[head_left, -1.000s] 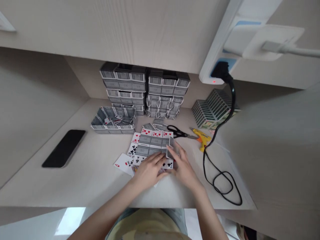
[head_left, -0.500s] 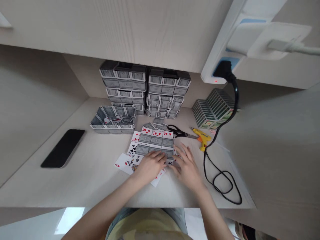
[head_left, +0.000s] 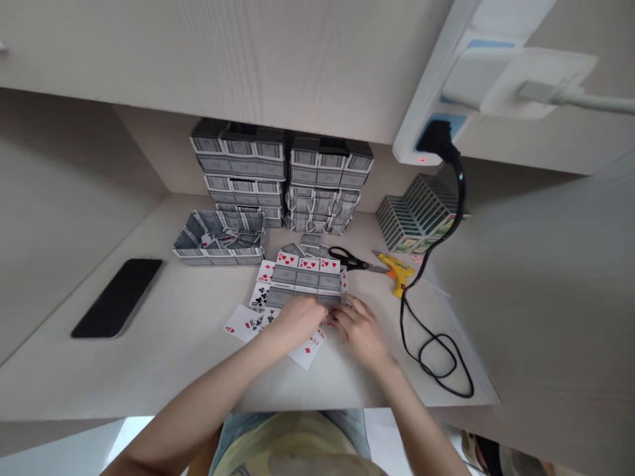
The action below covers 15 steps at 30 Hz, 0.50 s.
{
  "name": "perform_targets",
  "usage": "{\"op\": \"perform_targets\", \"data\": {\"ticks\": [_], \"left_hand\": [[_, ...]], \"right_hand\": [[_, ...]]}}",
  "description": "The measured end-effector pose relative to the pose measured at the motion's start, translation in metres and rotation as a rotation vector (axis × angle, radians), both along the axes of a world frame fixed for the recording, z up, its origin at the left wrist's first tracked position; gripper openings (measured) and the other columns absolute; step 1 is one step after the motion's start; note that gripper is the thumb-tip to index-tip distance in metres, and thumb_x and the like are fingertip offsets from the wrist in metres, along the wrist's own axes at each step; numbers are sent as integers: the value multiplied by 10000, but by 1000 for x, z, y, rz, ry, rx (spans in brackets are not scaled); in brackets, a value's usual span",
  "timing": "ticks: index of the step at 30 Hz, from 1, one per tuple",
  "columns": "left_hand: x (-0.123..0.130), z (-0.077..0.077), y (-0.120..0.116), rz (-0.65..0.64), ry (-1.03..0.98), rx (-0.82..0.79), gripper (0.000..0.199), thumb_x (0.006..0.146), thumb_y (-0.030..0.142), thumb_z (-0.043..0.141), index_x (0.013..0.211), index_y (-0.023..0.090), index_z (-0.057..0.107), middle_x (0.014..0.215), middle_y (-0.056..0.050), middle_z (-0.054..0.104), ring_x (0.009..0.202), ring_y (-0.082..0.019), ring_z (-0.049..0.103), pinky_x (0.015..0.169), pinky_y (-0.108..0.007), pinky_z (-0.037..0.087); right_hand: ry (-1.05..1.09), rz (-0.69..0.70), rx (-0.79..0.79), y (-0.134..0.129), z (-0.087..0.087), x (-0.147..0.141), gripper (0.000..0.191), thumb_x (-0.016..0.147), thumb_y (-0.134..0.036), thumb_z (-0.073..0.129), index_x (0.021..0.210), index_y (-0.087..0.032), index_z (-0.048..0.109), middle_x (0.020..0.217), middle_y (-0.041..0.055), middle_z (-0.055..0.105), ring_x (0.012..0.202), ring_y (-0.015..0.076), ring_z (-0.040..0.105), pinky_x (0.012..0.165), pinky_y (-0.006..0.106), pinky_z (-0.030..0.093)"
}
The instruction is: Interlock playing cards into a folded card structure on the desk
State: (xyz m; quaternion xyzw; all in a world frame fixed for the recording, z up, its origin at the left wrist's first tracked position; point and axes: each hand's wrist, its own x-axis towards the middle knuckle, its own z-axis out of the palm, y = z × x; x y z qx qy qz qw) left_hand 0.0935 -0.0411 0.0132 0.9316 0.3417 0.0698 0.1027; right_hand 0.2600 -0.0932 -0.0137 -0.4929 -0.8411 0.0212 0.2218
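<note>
A panel of joined playing cards lies on the desk, mostly grey backs, with a row of red heart faces along its far edge. At its near edge my left hand is closed, its curled fingers pinching a card edge that they largely hide. My right hand is bent in from the right, fingertips together on the near right corner cards, close to the left fingers. Face-up cards stick out around the panel, with a loose ace card at the left and a two of diamonds in front.
Behind stand stacked card boxes and an open card box with card pieces inside. Black-handled scissors, a yellow glue gun and its black cord lie right. A phone lies left. A low shelf overhangs.
My right hand has moved left and its spread fingers have come together on the card edge. My left fingers have curled in at the near edge. The view has shifted slightly.
</note>
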Motion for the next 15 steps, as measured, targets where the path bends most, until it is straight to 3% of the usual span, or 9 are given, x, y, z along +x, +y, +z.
{"op": "perform_targets", "data": {"ticks": [4,7,11,15], "left_hand": [[-3,3,1,-8,61,-34,177,791,164,476,720,162,638,688,-76,659,678,-207,629,567,-274,444],[-5,7,-6,-13,1,14,183,798,136,462,883,166,622,794,-68,669,746,-197,627,623,-284,464],[-7,10,-18,11,-117,245,414,818,131,451,1230,161,446,1185,-106,565,1079,-226,521,872,-370,427],[-6,11,-22,2,-171,431,368,844,139,414,1206,141,480,1310,-103,463,1223,-251,386,988,-421,340]], "right_hand": [[-17,-57,-110,1,0,1,289,699,14,443,821,-179,619,873,75,669,895,216,565,780,376,438],[63,-111,-99,5,2,0,259,723,-5,425,751,-188,606,755,55,654,794,195,566,735,339,422],[213,-183,-83,13,10,1,215,813,-125,408,708,-189,584,674,46,610,703,186,546,670,310,418],[354,-235,-114,22,23,3,223,836,-222,417,690,-193,583,646,33,581,640,174,536,601,277,406]]}}
